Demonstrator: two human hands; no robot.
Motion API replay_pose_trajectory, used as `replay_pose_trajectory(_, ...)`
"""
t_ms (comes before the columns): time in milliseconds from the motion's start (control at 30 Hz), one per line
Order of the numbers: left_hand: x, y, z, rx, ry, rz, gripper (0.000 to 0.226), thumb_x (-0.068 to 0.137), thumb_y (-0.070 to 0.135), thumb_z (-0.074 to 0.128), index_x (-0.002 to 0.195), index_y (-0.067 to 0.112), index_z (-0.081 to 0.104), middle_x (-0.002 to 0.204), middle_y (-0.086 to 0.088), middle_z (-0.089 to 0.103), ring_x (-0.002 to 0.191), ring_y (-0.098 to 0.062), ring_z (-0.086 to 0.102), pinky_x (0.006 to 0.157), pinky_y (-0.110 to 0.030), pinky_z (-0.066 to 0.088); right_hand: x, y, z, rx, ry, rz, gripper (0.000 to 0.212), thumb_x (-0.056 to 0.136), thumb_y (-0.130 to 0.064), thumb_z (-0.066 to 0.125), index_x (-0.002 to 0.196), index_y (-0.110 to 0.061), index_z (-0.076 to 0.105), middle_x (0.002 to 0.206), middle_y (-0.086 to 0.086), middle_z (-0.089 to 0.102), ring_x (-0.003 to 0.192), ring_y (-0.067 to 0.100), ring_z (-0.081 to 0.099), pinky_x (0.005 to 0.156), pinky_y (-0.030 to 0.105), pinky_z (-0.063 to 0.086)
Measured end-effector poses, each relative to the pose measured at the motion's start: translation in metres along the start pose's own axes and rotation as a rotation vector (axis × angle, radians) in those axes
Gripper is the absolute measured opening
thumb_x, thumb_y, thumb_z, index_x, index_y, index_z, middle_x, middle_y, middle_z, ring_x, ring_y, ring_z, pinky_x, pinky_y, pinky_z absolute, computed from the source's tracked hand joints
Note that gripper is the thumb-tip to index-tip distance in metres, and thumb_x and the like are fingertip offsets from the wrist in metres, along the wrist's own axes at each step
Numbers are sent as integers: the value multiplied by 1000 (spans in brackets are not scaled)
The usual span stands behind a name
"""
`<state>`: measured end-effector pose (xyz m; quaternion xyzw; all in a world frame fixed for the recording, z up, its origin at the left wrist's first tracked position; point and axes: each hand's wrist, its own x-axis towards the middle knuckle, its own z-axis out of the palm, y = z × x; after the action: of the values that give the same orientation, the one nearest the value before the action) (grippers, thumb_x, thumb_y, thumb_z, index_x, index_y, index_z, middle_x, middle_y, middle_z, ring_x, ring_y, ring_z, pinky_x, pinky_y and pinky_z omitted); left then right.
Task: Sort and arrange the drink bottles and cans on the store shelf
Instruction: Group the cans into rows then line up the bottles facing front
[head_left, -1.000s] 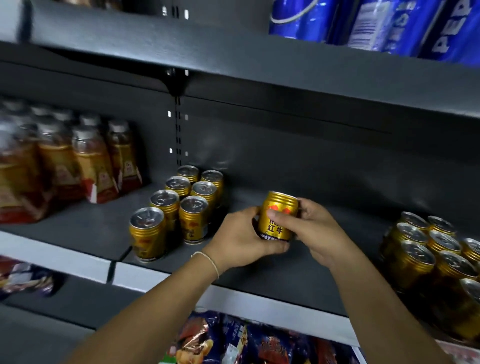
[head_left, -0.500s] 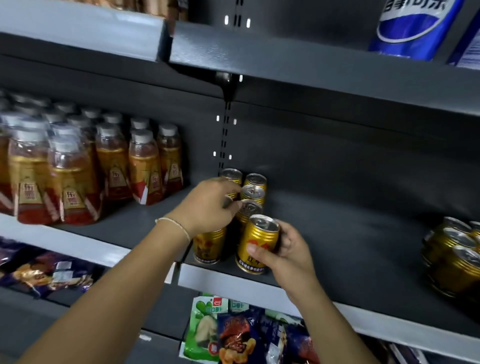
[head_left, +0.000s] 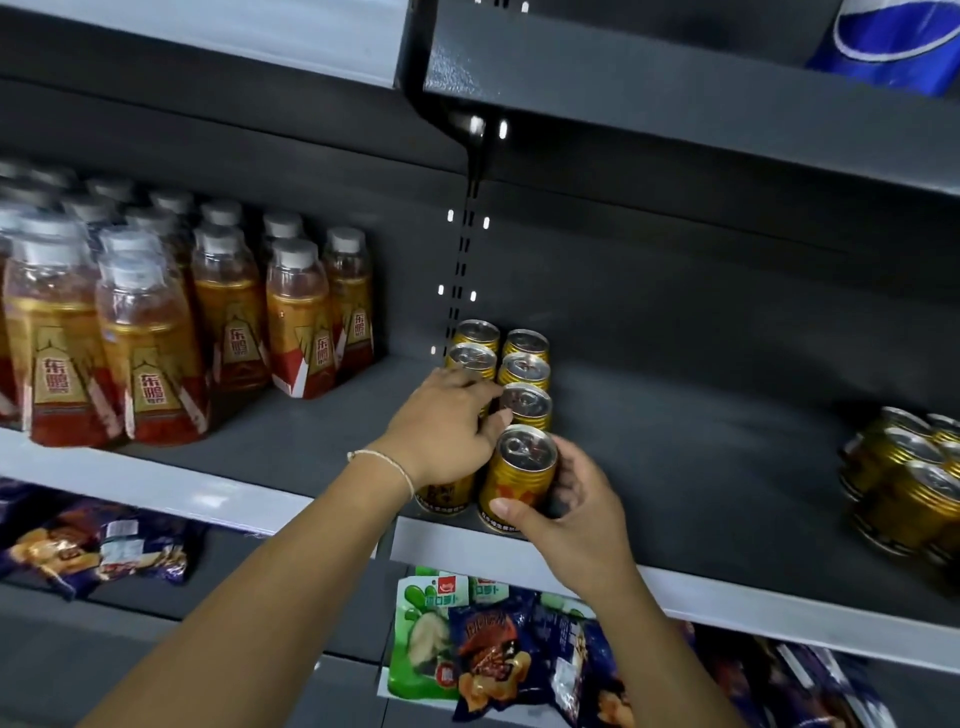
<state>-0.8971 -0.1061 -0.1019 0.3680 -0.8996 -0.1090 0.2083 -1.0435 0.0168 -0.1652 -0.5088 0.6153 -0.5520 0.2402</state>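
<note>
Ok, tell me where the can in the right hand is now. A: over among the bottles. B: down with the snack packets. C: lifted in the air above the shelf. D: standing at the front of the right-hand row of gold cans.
D: the right hand grips the can standing at the shelf's front edge, ahead of the row of gold cans.

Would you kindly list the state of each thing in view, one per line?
Front can: upright at the shelf edge, gripped by the right hand.
Can rows: upright, sealed, two rows; left hand rests on the left row.
Bottles: upright, capped, grouped at left.
Right cans: clustered apart at far right, blurred.
Snack bags: lying flat on the lower shelf.
</note>
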Motion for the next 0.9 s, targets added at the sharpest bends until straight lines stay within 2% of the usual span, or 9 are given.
replay_pose_trajectory(100, 0, -1, 1, 6, -3, 6, 50, 99, 46, 38, 143, 25, 44, 152, -2, 39, 141, -23, 29, 119, -34, 11, 1, 0, 0, 7, -8, 13, 82, 51, -40, 92, 124, -42, 55, 122, -16, 66, 111, 4, 63, 95, 34, 54)
replay_pose_trajectory(267, 0, -3, 2, 15, -16, 12, 49, 100, 45, 35, 145, 25, 41, 153, -2, 36, 143, -23, 26, 119, -34, 5, 2, 2, 2, 21, 8, 17, 76, 53, -40, 91, 120, -46, 55, 122, -17, 66, 111, 6, 64, 96, 38, 54)
replay_pose_trajectory(467, -1, -1, 1, 37, -39, 17, 50, 101, 44, 32, 146, 24, 38, 153, -4, 36, 143, -25, 25, 120, -37, 4, 2, 5, 4, 33, -2, 14, 75, 56, -41, 89, 121, -46, 54, 122, -20, 66, 111, 2, 64, 95, 31, 54)
replay_pose_trajectory(600, 0, 5, -5, 92, -75, 14, 49, 100, 42, 34, 145, 23, 39, 151, -6, 38, 141, -26, 28, 120, -43, 3, 3, 2, -2, 79, -25, -20, 64, 65, -51, 85, 120, -53, 53, 123, -22, 64, 115, 1, 61, 92, 21, 53)
replay_pose_trajectory(667, 1, 11, -10, 128, -82, 14, 45, 99, 38, 37, 140, 22, 46, 146, -7, 43, 138, -28, 33, 120, -47, 3, 2, 3, -9, 183, 44, 2, 59, 69, -67, 77, 121, -48, 57, 125, -18, 65, 119, 3, 60, 95, 23, 52)
replay_pose_trajectory(733, 3, 20, -13, 153, -60, 36, 41, 93, 29, 45, 133, 20, 53, 137, -6, 51, 131, -27, 41, 120, -48, 5, 3, 3, -13, 342, 154, 88, 63, 66, -74, 73, 117, -39, 65, 126, -5, 66, 120, 9, 61, 102, 36, 50)
replay_pose_trajectory(833, 9, 45, -12, 139, 30, 109, 39, 86, 21, 49, 123, 17, 61, 124, -5, 60, 120, -26, 50, 119, -41, 15, 5, 1, -17, 521, 221, 164, 61, 72, -61, 70, 116, -20, 68, 123, 8, 68, 118, 17, 63, 106, 46, 47)
replay_pose_trajectory(900, 14, 64, -6, 102, 99, 173, 35, 84, 18, 47, 115, 14, 64, 116, -5, 63, 113, -26, 54, 116, -37, 22, 6, -1, -23, 540, 252, 167, 45, 78, -52, 67, 110, -19, 72, 117, 8, 71, 114, 19, 66, 101, 43, 51)
